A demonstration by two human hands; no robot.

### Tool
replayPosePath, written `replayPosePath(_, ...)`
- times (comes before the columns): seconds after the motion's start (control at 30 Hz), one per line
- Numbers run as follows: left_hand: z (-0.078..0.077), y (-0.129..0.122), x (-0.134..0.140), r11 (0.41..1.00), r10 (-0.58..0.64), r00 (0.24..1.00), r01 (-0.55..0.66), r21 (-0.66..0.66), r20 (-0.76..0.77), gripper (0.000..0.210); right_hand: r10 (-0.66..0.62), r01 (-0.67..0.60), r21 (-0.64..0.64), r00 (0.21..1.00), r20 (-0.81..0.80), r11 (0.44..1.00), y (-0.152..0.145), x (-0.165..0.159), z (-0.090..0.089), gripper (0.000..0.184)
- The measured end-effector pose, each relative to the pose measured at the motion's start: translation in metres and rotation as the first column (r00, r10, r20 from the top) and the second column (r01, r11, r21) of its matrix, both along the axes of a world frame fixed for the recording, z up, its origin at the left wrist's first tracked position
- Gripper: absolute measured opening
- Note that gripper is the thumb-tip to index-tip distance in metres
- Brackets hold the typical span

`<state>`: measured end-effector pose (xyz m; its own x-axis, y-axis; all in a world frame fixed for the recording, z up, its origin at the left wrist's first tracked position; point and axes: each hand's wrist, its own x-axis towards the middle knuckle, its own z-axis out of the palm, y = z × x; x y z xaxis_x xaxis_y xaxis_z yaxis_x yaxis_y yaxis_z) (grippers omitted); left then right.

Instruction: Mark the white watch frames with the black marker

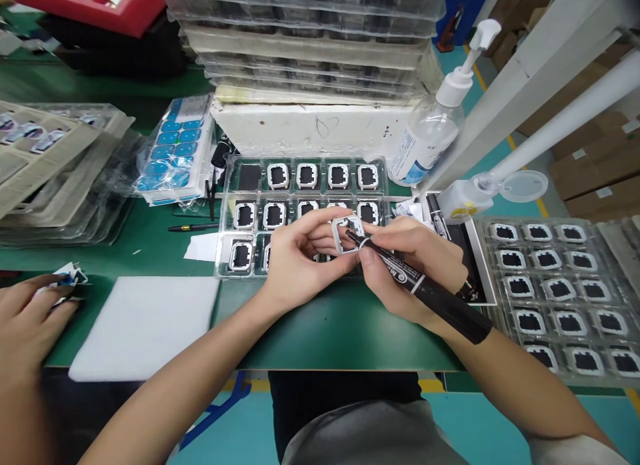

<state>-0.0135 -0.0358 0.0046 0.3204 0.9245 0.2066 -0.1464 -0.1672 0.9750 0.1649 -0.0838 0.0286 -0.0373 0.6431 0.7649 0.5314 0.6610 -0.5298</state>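
My left hand (305,255) pinches a small silver square frame (340,237) with rounded corners, held up above a clear plastic tray. In my right hand (415,261) is a black marker pen (425,285), its cap pushed on the rear end. The marker's tip points into the frame at its inner edge; whether it touches cannot be made out. Beneath my hands, the clear tray (257,237) carries rows of similar frames with dark centres. One pocket at its back left corner shows no frame. My hands hide part of the tray's front row.
A white foam pad (145,325) lies left, beside a co-worker's hand (30,311) with small parts. Stacked trays (310,45) rise behind. A pump bottle (433,128) stands back right, near a second marker (437,215). Another filled tray (543,271) sits at the right.
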Motion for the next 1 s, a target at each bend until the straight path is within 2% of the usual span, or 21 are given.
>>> replayPosePath(0.2, 0.005, 0.001, 0.000, 0.990, -0.023, 0.998, 0.030, -0.138, 0.052, 0.061, -0.018, 0.019, -0.025, 1.000, 0.026, 1.000, -0.002, 0.000, 0.002, 0.021)
replayPosePath(0.37, 0.006, 0.002, -0.002, 0.985, -0.028, 0.999, 0.035, -0.170, 0.044, 0.063, -0.015, 0.015, -0.008, 0.999, 0.029, 1.000, -0.002, 0.001, 0.003, 0.022)
replayPosePath(0.53, 0.003, 0.005, -0.001, 0.987, -0.056, 0.998, 0.059, -0.149, 0.026, 0.062, 0.007, -0.007, -0.019, 1.000, -0.003, 1.000, 0.002, 0.004, 0.003, 0.024)
replayPosePath(0.63, 0.002, 0.018, -0.006, 0.999, -0.042, 0.999, 0.041, -0.033, -0.024, 0.057, -0.009, 0.008, -0.022, 0.998, -0.067, 1.000, 0.005, 0.007, -0.001, 0.020)
replayPosePath(0.7, 0.004, 0.034, -0.017, 0.990, 0.043, 0.996, -0.033, 0.136, -0.073, 0.048, -0.061, 0.055, -0.054, 0.991, -0.118, 0.997, 0.007, 0.010, -0.004, 0.013)
replayPosePath(0.8, 0.006, 0.065, -0.048, 0.911, 0.269, 0.952, -0.202, 0.359, -0.146, 0.040, -0.191, 0.178, -0.111, 0.973, -0.127, 0.978, 0.009, 0.011, -0.010, 0.008)
replayPosePath(0.93, 0.001, 0.101, -0.095, 0.793, 0.539, 0.819, -0.414, 0.447, -0.198, 0.044, -0.301, 0.291, -0.123, 0.951, -0.074, 0.949, 0.009, 0.010, -0.013, 0.013)
replayPosePath(1.0, -0.006, 0.112, -0.109, 0.744, 0.630, 0.724, -0.456, 0.489, -0.282, 0.050, -0.306, 0.296, -0.136, 0.950, -0.062, 0.945, 0.007, 0.009, -0.013, 0.015)
